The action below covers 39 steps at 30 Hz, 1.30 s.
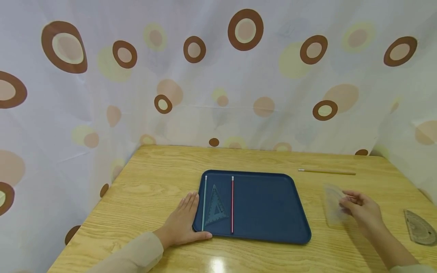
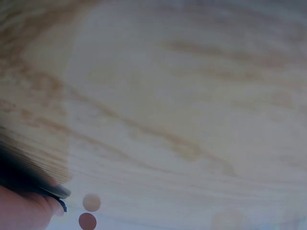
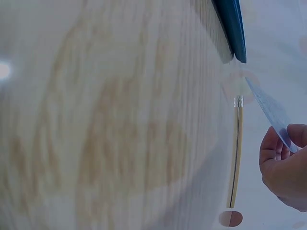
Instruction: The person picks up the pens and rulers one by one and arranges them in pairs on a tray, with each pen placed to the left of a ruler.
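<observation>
My left hand lies with straight fingers along the left edge of a dark blue tray, its thumb at the near left corner. Inside the tray, a teal pencil and a red pencil stand parallel, with a clear triangular set square between them. Right of the tray, my right hand pinches a clear, thin set square by its edge, held up above the table; it is blurred in the head view. The left wrist view shows only part of the left hand at the tray's edge.
A yellow pencil lies on the wooden table behind the right hand. At the far right rests a clear protractor. A patterned curtain hangs around the table's back and sides.
</observation>
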{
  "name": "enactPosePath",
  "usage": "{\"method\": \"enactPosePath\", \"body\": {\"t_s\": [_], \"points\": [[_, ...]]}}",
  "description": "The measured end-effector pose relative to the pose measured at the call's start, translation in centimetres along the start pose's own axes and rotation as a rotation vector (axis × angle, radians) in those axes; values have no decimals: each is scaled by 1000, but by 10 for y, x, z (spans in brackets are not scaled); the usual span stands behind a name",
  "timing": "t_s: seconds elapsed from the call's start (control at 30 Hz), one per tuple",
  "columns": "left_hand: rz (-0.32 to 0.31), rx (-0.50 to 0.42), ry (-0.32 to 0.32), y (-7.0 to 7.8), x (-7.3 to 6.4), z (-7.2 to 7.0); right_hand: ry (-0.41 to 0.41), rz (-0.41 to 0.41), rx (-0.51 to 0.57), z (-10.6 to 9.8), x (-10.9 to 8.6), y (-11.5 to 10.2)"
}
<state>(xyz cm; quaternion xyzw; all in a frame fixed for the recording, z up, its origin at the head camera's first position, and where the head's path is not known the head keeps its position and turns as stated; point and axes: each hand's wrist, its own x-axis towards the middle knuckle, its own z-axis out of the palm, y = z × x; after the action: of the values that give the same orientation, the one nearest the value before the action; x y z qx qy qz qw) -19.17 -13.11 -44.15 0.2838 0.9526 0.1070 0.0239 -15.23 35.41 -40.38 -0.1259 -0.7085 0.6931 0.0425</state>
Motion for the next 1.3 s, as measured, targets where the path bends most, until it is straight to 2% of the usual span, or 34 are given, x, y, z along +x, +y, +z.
{"method": "enactPosePath", "body": {"t_s": [0.33,0.9,1.3], "points": [[-2,0,1,-1,1,1,-26,-20,58,11,1,-4],[-2,-1,-4,-1,0,0,-8,41,54,28,0,-10],[3,-2,-4,-2,0,1,-29,35,95,39,3,-11]]}}
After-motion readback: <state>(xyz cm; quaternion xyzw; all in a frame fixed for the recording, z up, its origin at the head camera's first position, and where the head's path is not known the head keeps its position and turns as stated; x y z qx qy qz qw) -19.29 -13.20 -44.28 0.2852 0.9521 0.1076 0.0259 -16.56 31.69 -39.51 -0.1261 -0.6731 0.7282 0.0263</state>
